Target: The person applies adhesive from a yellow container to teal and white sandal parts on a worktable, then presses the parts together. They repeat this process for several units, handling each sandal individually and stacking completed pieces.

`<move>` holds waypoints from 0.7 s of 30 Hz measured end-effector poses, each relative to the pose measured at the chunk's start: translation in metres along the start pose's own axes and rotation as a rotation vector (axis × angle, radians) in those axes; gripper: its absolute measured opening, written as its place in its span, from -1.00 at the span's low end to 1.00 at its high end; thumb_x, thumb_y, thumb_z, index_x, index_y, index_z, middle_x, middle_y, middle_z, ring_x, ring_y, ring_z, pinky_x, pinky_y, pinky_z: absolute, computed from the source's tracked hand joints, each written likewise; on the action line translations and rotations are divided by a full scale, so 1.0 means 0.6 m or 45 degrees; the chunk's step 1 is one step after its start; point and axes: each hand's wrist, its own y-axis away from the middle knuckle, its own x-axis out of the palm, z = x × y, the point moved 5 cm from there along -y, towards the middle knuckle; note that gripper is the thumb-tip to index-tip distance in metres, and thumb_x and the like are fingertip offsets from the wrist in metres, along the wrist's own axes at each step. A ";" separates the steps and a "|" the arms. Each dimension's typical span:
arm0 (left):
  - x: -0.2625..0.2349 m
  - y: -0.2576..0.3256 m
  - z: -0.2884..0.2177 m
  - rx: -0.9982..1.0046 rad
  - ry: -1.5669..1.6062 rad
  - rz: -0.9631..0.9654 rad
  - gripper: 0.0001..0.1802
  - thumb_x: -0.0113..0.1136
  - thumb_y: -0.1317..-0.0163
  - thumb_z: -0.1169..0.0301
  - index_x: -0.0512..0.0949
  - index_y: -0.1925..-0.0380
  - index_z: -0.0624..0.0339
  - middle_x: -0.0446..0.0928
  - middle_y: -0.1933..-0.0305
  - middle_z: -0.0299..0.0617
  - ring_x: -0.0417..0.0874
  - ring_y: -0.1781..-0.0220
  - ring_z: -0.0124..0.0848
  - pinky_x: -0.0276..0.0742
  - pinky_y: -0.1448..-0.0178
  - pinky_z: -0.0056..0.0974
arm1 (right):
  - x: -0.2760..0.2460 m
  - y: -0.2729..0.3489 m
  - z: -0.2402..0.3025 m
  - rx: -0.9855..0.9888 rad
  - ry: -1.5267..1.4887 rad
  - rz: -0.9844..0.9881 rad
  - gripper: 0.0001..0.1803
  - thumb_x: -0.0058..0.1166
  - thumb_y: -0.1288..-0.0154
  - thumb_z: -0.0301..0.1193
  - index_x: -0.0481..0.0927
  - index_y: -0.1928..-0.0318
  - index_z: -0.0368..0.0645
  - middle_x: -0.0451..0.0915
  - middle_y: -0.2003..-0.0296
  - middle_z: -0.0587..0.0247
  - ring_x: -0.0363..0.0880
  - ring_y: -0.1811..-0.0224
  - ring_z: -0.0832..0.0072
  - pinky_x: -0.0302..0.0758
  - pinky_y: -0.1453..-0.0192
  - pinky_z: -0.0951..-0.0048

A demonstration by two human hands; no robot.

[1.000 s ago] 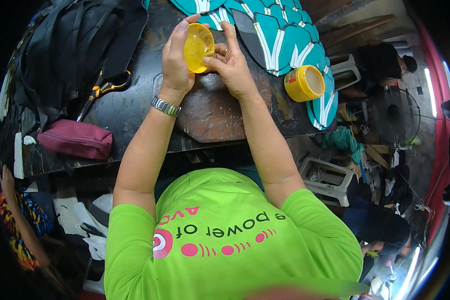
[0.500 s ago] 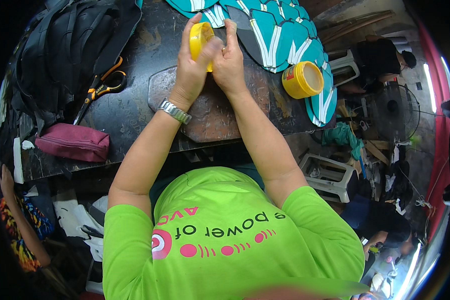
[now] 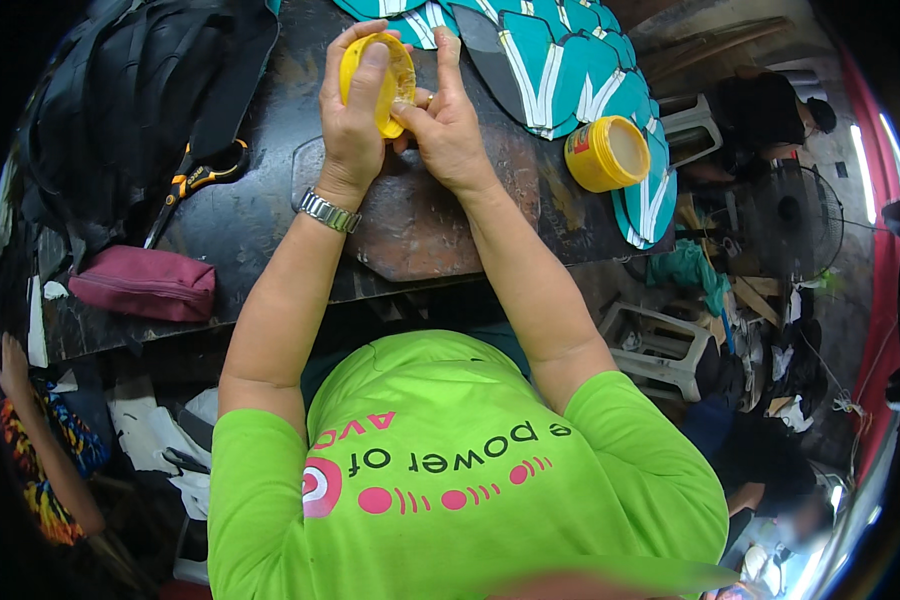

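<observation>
My left hand [image 3: 352,135] grips a round yellow lid [image 3: 400,80], thumb across its near side and fingers behind it. The lid stands tilted, its inside toward the right, with whitish residue along the inner rim. My right hand [image 3: 453,140] meets the lid's lower right edge: the thumb presses on the rim, the index finger points up, and the other fingers curl in, partly hidden. To the right, an open yellow jar [image 3: 590,165] of pale brownish stuff leans on or beside teal cut pieces [image 3: 538,75] with white strips.
Below my hands lies a worn brown slab [image 3: 420,235] on the dark table [image 3: 270,220]. Orange-and-black scissors [image 3: 192,185], a maroon pouch [image 3: 145,283] and black fabric pieces [image 3: 140,100] lie at left. A plastic stool [image 3: 660,355] stands at right; other people are nearby.
My left hand and the lid have shifted left, and the lid has turned so its inside shows more. My right thumb has come down to the lid's lower edge.
</observation>
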 end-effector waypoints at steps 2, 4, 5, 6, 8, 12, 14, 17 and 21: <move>0.002 0.000 0.002 -0.048 0.065 -0.037 -0.52 -0.08 -0.54 0.08 0.35 -0.25 0.16 0.50 -0.19 -0.05 0.56 -0.27 -0.20 0.54 -0.30 -0.15 | -0.008 0.005 -0.018 0.122 0.090 -0.062 -0.03 0.04 -0.40 -0.58 -0.29 -0.60 0.04 0.61 0.20 0.15 0.61 0.33 0.63 0.58 0.31 0.59; 0.005 0.002 0.005 -0.083 0.128 -0.072 -0.52 -0.09 -0.54 0.07 0.35 -0.24 0.17 0.52 -0.16 -0.05 0.57 -0.26 -0.20 0.54 -0.30 -0.14 | -0.016 -0.003 -0.013 -0.126 0.386 -0.211 -0.09 0.04 -0.42 -0.56 -0.19 -0.60 0.01 0.61 0.16 0.16 0.61 0.30 0.64 0.59 0.29 0.60; 0.009 0.004 0.008 -0.095 0.157 -0.089 -0.52 -0.10 -0.54 0.06 0.36 -0.24 0.17 0.53 -0.15 -0.05 0.57 -0.25 -0.20 0.54 -0.30 -0.15 | -0.015 -0.013 0.001 -0.425 0.632 -0.329 -0.13 0.04 -0.43 -0.55 -0.14 -0.59 -0.02 0.61 0.18 0.17 0.60 0.33 0.65 0.58 0.32 0.61; 0.011 0.006 0.011 -0.118 0.182 -0.101 -0.52 -0.10 -0.54 0.06 0.36 -0.24 0.17 0.53 -0.14 -0.05 0.58 -0.24 -0.20 0.54 -0.30 -0.15 | -0.013 -0.013 0.008 -0.612 0.759 -0.421 -0.16 0.05 -0.44 -0.53 -0.09 -0.58 -0.05 0.61 0.18 0.16 0.61 0.33 0.64 0.59 0.33 0.61; 0.014 0.007 0.014 -0.111 0.156 -0.097 -0.51 -0.11 -0.54 0.05 0.37 -0.23 0.17 0.54 -0.13 -0.04 0.58 -0.23 -0.21 0.53 -0.30 -0.15 | -0.016 -0.022 0.004 -0.599 0.582 -0.434 -0.22 0.06 -0.45 -0.51 0.00 -0.56 -0.10 0.60 0.13 0.13 0.63 0.32 0.62 0.61 0.33 0.60; 0.004 0.004 0.012 -0.111 0.098 -0.052 -0.50 -0.13 -0.55 0.04 0.38 -0.23 0.19 0.55 -0.13 -0.03 0.61 -0.21 -0.20 0.54 -0.30 -0.15 | -0.031 -0.018 -0.029 0.233 0.144 -0.169 -0.10 0.14 -0.37 -0.52 -0.10 -0.57 -0.10 0.60 0.10 -0.04 0.68 0.25 0.56 0.65 0.25 0.55; -0.009 -0.001 0.004 -0.058 0.018 -0.063 -0.50 -0.13 -0.55 0.05 0.38 -0.23 0.20 0.55 -0.13 -0.03 0.61 -0.20 -0.20 0.55 -0.29 -0.15 | -0.027 -0.010 -0.015 0.196 -0.094 -0.094 -0.01 0.17 -0.32 -0.57 -0.18 -0.58 -0.06 0.59 0.14 -0.05 0.69 0.26 0.51 0.66 0.25 0.51; -0.021 -0.007 0.000 -0.070 0.052 -0.095 -0.50 -0.13 -0.55 0.06 0.39 -0.23 0.21 0.56 -0.13 -0.01 0.63 -0.20 -0.18 0.57 -0.28 -0.16 | -0.016 -0.008 -0.008 0.164 -0.318 -0.019 0.17 0.22 -0.18 -0.68 -0.31 -0.58 0.03 0.58 0.29 0.09 0.68 0.31 0.44 0.69 0.29 0.46; -0.011 -0.005 0.013 -0.136 0.033 -0.060 -0.49 -0.14 -0.55 0.04 0.41 -0.22 0.21 0.57 -0.12 -0.01 0.63 -0.17 -0.18 0.58 -0.26 -0.15 | -0.014 -0.008 -0.013 0.025 -0.039 -0.065 0.06 0.13 -0.21 -0.70 -0.18 -0.59 0.05 0.56 0.36 0.19 0.61 0.35 0.57 0.61 0.34 0.53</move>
